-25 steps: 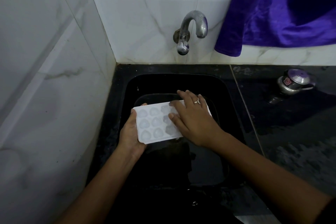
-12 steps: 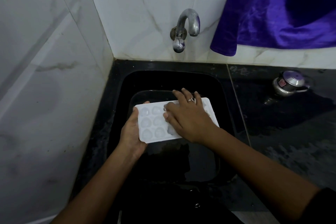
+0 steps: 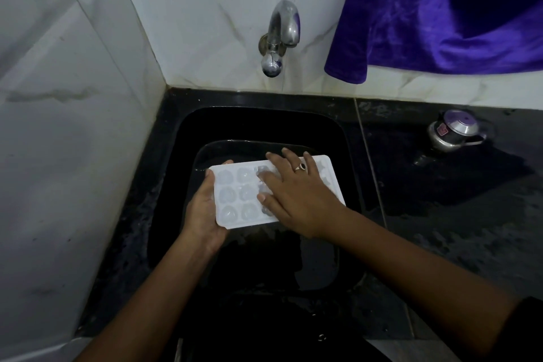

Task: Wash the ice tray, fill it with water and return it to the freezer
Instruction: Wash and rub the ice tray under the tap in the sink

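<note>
A white ice tray (image 3: 235, 197) with rounded cells is held level over the black sink (image 3: 182, 138). My left hand (image 3: 202, 211) grips the tray's left end, thumb on the upper corner and palm under it. My right hand (image 3: 296, 194), wearing a ring, lies flat on top of the tray with straight fingers pressing on the middle cells. It hides most of the tray's right half. The steel tap (image 3: 279, 35) juts from the tiled wall above the sink; no water runs from it.
A black basin (image 3: 323, 267) sits inside the sink under the tray. A small steel pot with a lid (image 3: 452, 131) stands on the wet black counter (image 3: 470, 214) at right. A purple cloth (image 3: 440, 9) hangs over the wall at upper right. White tiled wall closes the left side.
My right hand has slid slightly across the top of the tray, its fingers spreading. The tray stays in my left hand over the sink. The camera has shifted a little.
</note>
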Demonstrator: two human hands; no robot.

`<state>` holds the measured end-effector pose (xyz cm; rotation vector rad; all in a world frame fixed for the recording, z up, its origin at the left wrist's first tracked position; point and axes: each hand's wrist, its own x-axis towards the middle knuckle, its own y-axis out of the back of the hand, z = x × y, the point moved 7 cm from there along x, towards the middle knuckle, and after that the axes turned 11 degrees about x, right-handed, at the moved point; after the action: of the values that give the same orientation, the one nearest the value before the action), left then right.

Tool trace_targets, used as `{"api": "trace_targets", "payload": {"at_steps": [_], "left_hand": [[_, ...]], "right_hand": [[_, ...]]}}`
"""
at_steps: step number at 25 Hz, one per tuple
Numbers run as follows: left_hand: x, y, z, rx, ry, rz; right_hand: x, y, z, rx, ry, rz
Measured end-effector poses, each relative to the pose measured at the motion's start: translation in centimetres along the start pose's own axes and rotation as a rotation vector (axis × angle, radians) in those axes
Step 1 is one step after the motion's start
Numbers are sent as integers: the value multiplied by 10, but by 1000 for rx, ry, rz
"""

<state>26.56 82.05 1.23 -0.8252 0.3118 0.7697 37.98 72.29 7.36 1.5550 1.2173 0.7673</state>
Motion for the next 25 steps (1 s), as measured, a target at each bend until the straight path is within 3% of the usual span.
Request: {"api": "trace_targets", "payload": {"at_steps": [3, 7, 25], "left_hand": [[1, -3, -13, 7, 25, 26], [5, -5, -16, 21, 19, 26], [33, -2, -16, 34, 65, 34]], "right_hand": [[3, 9, 14, 18, -66, 27], [-6, 0, 11, 6, -11, -30], [13, 5, 34, 67, -77, 11]]}}
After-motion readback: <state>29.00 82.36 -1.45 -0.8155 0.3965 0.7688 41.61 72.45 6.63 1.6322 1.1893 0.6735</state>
